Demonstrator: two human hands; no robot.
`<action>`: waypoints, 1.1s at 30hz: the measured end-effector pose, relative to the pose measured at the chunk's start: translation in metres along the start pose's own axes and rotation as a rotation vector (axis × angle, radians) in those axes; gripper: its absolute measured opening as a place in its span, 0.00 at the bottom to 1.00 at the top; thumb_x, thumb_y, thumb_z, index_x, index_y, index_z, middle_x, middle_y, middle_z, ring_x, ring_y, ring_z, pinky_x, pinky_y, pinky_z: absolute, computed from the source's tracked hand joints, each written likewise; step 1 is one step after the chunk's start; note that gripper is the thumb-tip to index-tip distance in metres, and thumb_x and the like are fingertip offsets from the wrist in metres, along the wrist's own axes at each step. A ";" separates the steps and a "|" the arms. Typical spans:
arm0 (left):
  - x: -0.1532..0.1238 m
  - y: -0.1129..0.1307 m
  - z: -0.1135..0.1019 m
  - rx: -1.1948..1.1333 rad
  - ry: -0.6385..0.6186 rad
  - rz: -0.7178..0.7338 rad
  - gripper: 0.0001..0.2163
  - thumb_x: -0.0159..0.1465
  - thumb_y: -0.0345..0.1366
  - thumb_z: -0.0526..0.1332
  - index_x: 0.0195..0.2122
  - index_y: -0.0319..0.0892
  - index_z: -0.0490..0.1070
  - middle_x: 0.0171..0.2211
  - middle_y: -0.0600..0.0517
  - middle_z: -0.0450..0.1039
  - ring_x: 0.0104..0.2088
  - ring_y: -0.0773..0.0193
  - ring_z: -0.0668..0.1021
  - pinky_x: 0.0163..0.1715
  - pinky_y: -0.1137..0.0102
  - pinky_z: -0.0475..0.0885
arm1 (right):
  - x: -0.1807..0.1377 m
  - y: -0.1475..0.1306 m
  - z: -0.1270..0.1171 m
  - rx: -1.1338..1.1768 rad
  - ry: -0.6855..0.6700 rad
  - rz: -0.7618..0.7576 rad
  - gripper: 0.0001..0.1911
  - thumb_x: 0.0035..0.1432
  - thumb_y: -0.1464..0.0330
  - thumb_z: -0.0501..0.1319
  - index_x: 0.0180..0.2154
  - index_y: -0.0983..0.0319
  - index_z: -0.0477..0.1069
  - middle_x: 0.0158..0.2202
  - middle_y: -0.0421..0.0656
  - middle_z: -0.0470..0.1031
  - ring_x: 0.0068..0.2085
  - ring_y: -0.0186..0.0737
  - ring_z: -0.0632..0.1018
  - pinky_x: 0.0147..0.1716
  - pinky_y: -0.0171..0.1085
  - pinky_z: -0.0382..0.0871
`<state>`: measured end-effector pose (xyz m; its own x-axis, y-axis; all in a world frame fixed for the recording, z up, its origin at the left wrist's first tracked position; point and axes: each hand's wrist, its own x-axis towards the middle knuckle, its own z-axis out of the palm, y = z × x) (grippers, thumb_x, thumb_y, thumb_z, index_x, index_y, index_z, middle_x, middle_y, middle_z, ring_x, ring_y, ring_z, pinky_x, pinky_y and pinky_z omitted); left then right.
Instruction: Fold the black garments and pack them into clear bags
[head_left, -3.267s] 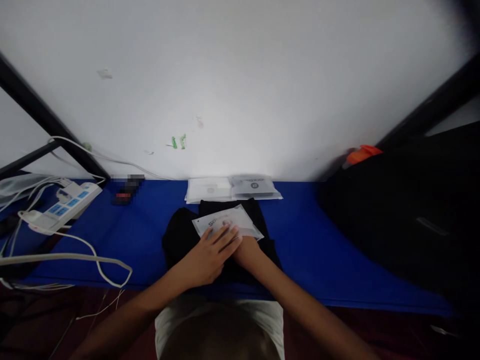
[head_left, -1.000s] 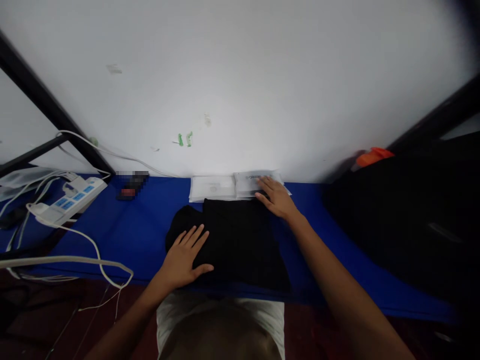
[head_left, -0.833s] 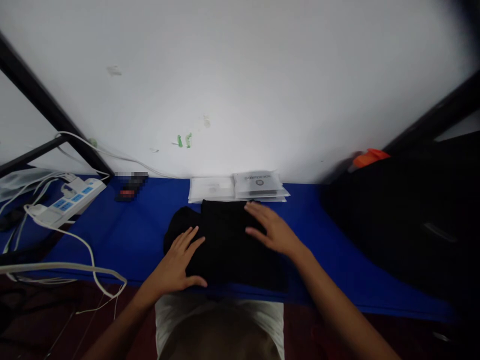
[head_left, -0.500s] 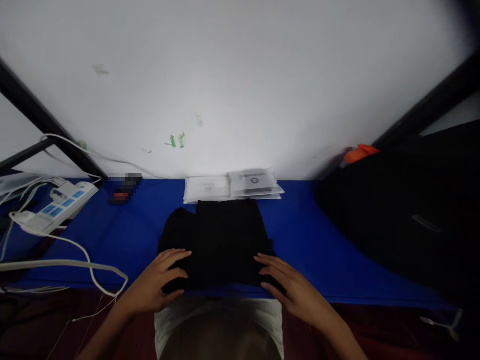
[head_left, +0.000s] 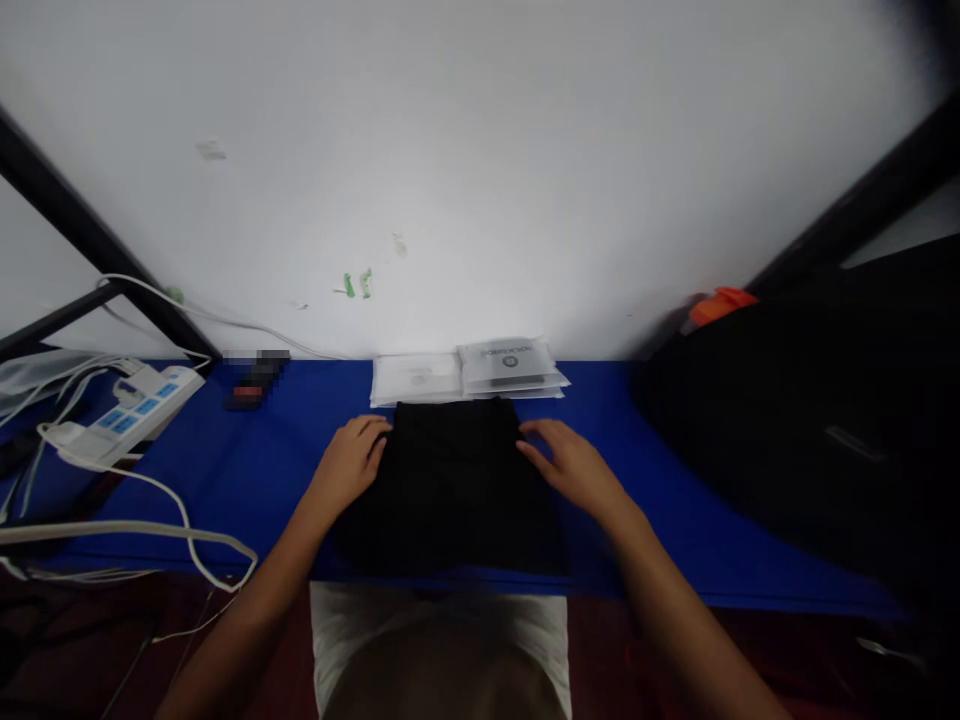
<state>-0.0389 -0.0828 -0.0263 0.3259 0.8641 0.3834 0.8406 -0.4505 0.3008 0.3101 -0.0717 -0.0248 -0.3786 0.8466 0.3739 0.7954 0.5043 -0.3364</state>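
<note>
From the head view, I see a black cloth [head_left: 457, 490] lying flat on the blue counter [head_left: 600, 400], right at the near edge in front of the person. The left hand [head_left: 351, 460] and right hand [head_left: 574, 465] sit at its two upper sides, fingers loosely bent, fingertips at the fabric's edges; whether they're pinching it, I can't tell from here. Just beyond lie clear-fronted packets [head_left: 510, 365] against the wall [head_left: 480, 180]. Over to the left there's a white power strip [head_left: 135, 415] with cords plugged in.
</note>
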 end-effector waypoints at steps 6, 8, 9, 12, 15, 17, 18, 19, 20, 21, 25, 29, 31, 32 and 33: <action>0.057 -0.008 0.030 0.102 -0.094 -0.025 0.14 0.63 0.33 0.63 0.50 0.40 0.70 0.47 0.42 0.72 0.47 0.50 0.75 0.45 0.58 0.71 | 0.061 0.012 0.036 -0.247 -0.040 -0.115 0.14 0.63 0.72 0.55 0.49 0.64 0.70 0.45 0.53 0.76 0.47 0.52 0.75 0.47 0.49 0.71; 0.062 -0.008 0.033 0.110 -0.097 -0.020 0.11 0.62 0.33 0.64 0.46 0.40 0.72 0.43 0.43 0.72 0.45 0.51 0.75 0.44 0.59 0.71 | 0.070 0.012 0.041 -0.248 -0.038 -0.116 0.12 0.62 0.73 0.56 0.46 0.65 0.72 0.41 0.53 0.76 0.45 0.52 0.75 0.45 0.48 0.71; 0.063 -0.008 0.032 0.110 -0.092 -0.016 0.09 0.62 0.32 0.64 0.44 0.40 0.72 0.42 0.44 0.72 0.45 0.51 0.75 0.43 0.59 0.71 | 0.073 0.012 0.042 -0.246 -0.033 -0.117 0.11 0.61 0.74 0.56 0.45 0.66 0.72 0.40 0.52 0.75 0.44 0.52 0.74 0.45 0.48 0.71; 0.058 -0.002 0.021 0.100 -0.063 0.000 0.06 0.63 0.31 0.61 0.41 0.41 0.72 0.41 0.45 0.71 0.44 0.53 0.74 0.43 0.60 0.70 | 0.070 0.011 0.034 -0.230 0.000 -0.119 0.12 0.63 0.75 0.54 0.45 0.66 0.73 0.39 0.52 0.74 0.43 0.51 0.73 0.45 0.48 0.71; 0.040 0.010 0.003 0.035 -0.012 0.052 0.04 0.64 0.31 0.60 0.40 0.42 0.70 0.41 0.47 0.72 0.44 0.54 0.74 0.43 0.60 0.70 | 0.050 0.006 0.017 -0.145 0.053 -0.154 0.11 0.65 0.73 0.53 0.45 0.63 0.72 0.39 0.50 0.74 0.43 0.49 0.73 0.45 0.47 0.71; 0.020 0.019 -0.009 -0.059 0.008 0.132 0.03 0.65 0.31 0.58 0.40 0.42 0.69 0.40 0.48 0.74 0.43 0.56 0.74 0.43 0.61 0.69 | 0.027 0.001 0.005 -0.006 0.088 -0.205 0.10 0.66 0.71 0.53 0.45 0.61 0.71 0.39 0.49 0.74 0.43 0.48 0.73 0.44 0.47 0.71; 0.009 0.024 -0.013 -0.105 -0.012 0.171 0.03 0.66 0.31 0.58 0.40 0.43 0.69 0.39 0.48 0.74 0.42 0.57 0.75 0.43 0.61 0.69 | 0.014 -0.002 0.000 0.066 0.090 -0.224 0.09 0.66 0.70 0.54 0.45 0.60 0.71 0.39 0.48 0.74 0.42 0.47 0.74 0.43 0.47 0.72; -0.002 0.027 -0.016 -0.145 -0.055 0.200 0.03 0.66 0.32 0.59 0.40 0.43 0.70 0.38 0.49 0.75 0.42 0.57 0.75 0.43 0.62 0.69 | 0.001 -0.005 -0.003 0.127 0.076 -0.233 0.08 0.66 0.70 0.54 0.45 0.59 0.70 0.40 0.47 0.74 0.42 0.46 0.74 0.42 0.47 0.72; -0.012 0.029 -0.019 -0.185 -0.120 0.223 0.04 0.66 0.33 0.60 0.41 0.43 0.70 0.38 0.50 0.75 0.42 0.58 0.76 0.44 0.62 0.69 | -0.012 -0.008 -0.006 0.169 0.049 -0.232 0.08 0.66 0.70 0.55 0.44 0.59 0.70 0.40 0.47 0.74 0.43 0.46 0.74 0.42 0.47 0.72; -0.021 0.030 -0.020 -0.225 -0.186 0.233 0.05 0.66 0.35 0.61 0.42 0.44 0.71 0.38 0.51 0.76 0.42 0.59 0.76 0.44 0.63 0.70 | -0.024 -0.011 -0.007 0.194 0.015 -0.225 0.07 0.66 0.70 0.55 0.43 0.58 0.70 0.40 0.47 0.74 0.43 0.46 0.74 0.42 0.46 0.72; -0.036 0.011 -0.013 -0.316 -0.135 0.104 0.06 0.68 0.38 0.58 0.43 0.47 0.72 0.39 0.52 0.77 0.42 0.61 0.77 0.45 0.65 0.71 | -0.049 -0.017 -0.002 0.178 -0.077 -0.200 0.03 0.65 0.69 0.58 0.40 0.59 0.70 0.40 0.47 0.75 0.44 0.46 0.75 0.44 0.47 0.72; -0.018 -0.028 -0.002 -0.128 0.141 -0.195 0.16 0.62 0.38 0.62 0.50 0.43 0.70 0.50 0.43 0.73 0.51 0.50 0.73 0.53 0.53 0.67 | -0.040 -0.024 0.006 0.167 -0.009 -0.194 0.04 0.65 0.68 0.58 0.41 0.60 0.70 0.40 0.48 0.75 0.44 0.46 0.75 0.44 0.48 0.71; -0.009 -0.042 0.000 -0.131 0.129 -0.257 0.15 0.58 0.36 0.64 0.47 0.42 0.71 0.49 0.43 0.74 0.51 0.48 0.73 0.53 0.51 0.67 | -0.031 -0.029 0.009 0.170 0.019 -0.198 0.05 0.65 0.68 0.58 0.42 0.60 0.70 0.40 0.48 0.75 0.44 0.46 0.75 0.44 0.48 0.71; -0.006 -0.046 -0.001 -0.149 0.117 -0.260 0.12 0.58 0.35 0.63 0.43 0.42 0.72 0.47 0.44 0.75 0.50 0.49 0.74 0.52 0.52 0.68 | -0.027 -0.031 0.010 0.169 0.022 -0.201 0.05 0.65 0.68 0.57 0.42 0.60 0.70 0.40 0.48 0.76 0.44 0.46 0.75 0.44 0.48 0.71; -0.005 -0.048 -0.004 -0.170 0.110 -0.248 0.08 0.58 0.33 0.62 0.39 0.43 0.73 0.45 0.45 0.76 0.48 0.51 0.75 0.51 0.54 0.69 | -0.024 -0.033 0.011 0.169 0.019 -0.204 0.06 0.66 0.68 0.57 0.43 0.60 0.70 0.40 0.48 0.76 0.44 0.46 0.75 0.44 0.48 0.71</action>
<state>-0.0824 -0.0664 -0.0391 0.0636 0.9271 0.3694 0.8010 -0.2682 0.5353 0.2882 -0.1067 -0.0324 -0.5125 0.7222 0.4645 0.6125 0.6866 -0.3918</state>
